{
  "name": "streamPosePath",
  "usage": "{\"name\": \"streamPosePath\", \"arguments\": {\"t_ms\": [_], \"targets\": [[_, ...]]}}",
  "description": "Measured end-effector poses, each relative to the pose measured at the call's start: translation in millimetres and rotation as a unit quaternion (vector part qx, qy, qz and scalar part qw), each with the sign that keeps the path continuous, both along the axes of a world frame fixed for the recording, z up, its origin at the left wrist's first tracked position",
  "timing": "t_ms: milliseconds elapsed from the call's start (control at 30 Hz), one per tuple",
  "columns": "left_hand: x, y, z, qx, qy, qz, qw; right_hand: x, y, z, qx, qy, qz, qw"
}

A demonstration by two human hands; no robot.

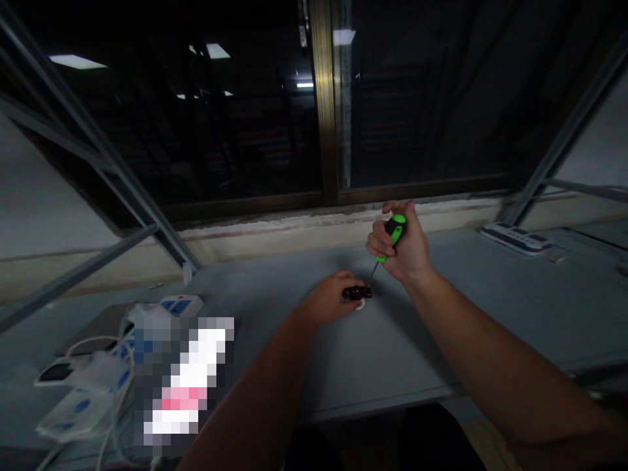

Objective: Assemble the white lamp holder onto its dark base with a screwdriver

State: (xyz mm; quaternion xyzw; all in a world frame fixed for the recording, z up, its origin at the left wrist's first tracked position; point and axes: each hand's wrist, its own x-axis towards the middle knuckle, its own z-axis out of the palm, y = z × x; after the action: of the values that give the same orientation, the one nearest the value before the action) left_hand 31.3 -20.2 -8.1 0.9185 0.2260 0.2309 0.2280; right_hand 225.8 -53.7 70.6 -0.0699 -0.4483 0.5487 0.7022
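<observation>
My right hand point(405, 245) is closed around the green and black handle of a screwdriver point(395, 230), held above the grey table with its thin shaft slanting down and left. The shaft's lower end meets or comes very close to a small dark reddish object point(360, 293); which of the two I cannot tell. My left hand point(333, 297) grips that dark object at table level, its fingers partly hidden behind it. A small white round piece point(361, 305) shows just below the dark object, by my left fingertips.
The grey table point(245, 294) runs along a dark window point(235, 131). Power strips point(73, 415) with tangled white cables lie at left, near a blurred-out screen point(189, 379). Another power strip point(515, 239) lies at back right. Metal frame bars point(142, 203) rise at both sides.
</observation>
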Motion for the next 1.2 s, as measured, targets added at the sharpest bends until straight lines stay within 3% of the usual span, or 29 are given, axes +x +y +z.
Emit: {"name": "streamPosePath", "arguments": {"t_ms": [100,200,333,400,633,1200], "targets": [[-0.4,0.2,0.5,0.002,0.0,-0.001,1.0,-4.3,-0.7,-4.5,0.043,-0.001,-0.076,0.996],[-0.3,-0.9,1.7,0.0,0.003,0.004,1.0,-2.2,1.7,-6.9,0.035,-0.023,-0.131,0.99],[0.7,-2.4,2.0,0.0,0.006,0.005,1.0,8.5,1.9,-5.5,-0.022,-0.042,-0.012,0.999],[1.1,-2.7,1.7,-0.003,0.008,0.004,1.0,14.0,0.0,-4.1,-0.04,-0.011,0.017,0.999],[0.6,-4.0,1.9,-0.002,0.004,0.0,1.0,32.4,-1.6,-2.8,-0.056,0.11,-0.015,0.992],[7.5,-7.2,7.5,0.001,-0.023,0.046,0.999,58.0,17.2,-18.3,-0.06,0.175,-0.022,0.983]]}}
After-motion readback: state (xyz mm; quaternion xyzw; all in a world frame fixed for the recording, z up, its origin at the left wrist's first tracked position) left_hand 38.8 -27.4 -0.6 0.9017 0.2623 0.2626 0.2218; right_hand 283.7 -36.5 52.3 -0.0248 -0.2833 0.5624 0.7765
